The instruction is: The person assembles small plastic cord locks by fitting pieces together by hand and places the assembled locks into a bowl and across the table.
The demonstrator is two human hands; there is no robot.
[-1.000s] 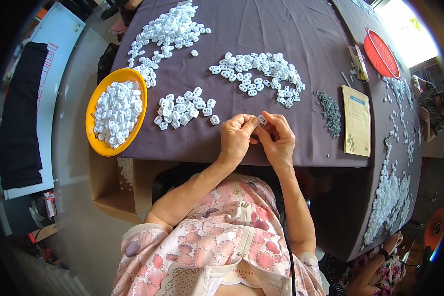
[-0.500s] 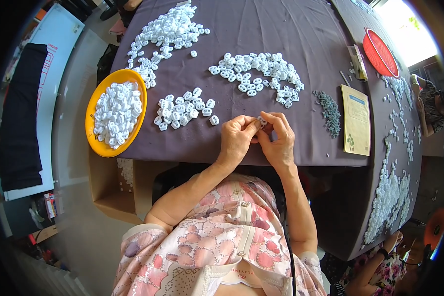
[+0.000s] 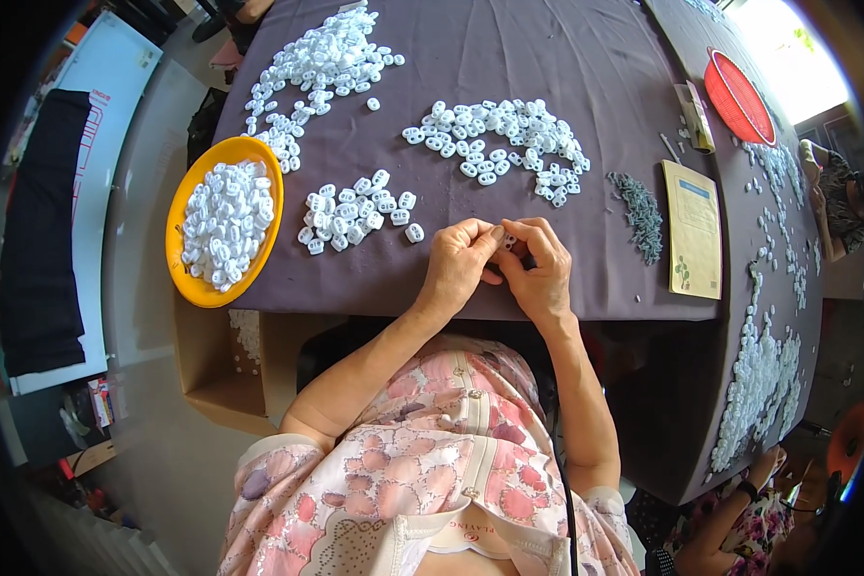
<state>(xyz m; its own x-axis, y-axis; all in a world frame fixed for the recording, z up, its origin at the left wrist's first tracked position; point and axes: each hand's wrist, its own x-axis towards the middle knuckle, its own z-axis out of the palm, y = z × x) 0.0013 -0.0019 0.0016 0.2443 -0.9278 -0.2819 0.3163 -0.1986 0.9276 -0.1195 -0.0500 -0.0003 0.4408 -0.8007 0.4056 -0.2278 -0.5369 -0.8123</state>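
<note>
In front of me, near the table's edge, my left hand [image 3: 456, 266] and my right hand [image 3: 543, 273] meet fingertip to fingertip. Both are closed on a small white plastic piece with two dark holes [image 3: 509, 243]; the fingers cover much of it. Loose white two-holed pieces [image 3: 355, 213] lie to the left of my hands. Beyond them, an arc of similar pieces [image 3: 485, 144] spreads over the cloth. A heap of small dark grey screw-like parts [image 3: 638, 216] lies to the right.
A yellow bowl [image 3: 176, 254] full of white pieces stands at the left edge, with a bigger pile [image 3: 322, 62] behind. A yellow packet [image 3: 693, 230] and a red basket [image 3: 739, 101] are at the right. Other people sit along the right side; a cardboard box [image 3: 223, 384] stands below.
My left thumb and fingers have shifted slightly on the small piece, and more of its holed face shows beside my right fingers. The hands stay in nearly the same place.
</note>
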